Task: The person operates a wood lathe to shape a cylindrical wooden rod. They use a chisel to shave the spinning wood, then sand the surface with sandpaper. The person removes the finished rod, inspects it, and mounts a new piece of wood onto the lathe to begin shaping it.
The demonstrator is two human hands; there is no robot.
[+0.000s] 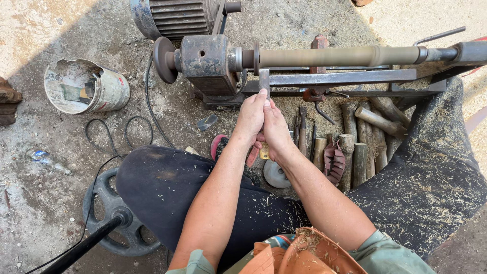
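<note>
Outdoor woodturning workshop: lathe, motor, shavings, dirt ground.

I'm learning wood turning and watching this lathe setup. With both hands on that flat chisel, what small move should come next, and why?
Probably ease the chisel tip forward over the steel rest bar toward the wooden spindle. Left hand and right hand grip it together, and its tip sits just short of the wood.

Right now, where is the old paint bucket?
In the head view, the paint bucket lies tipped on the ground at upper left, left of the lathe headstock and above the coiled black cable.
</note>
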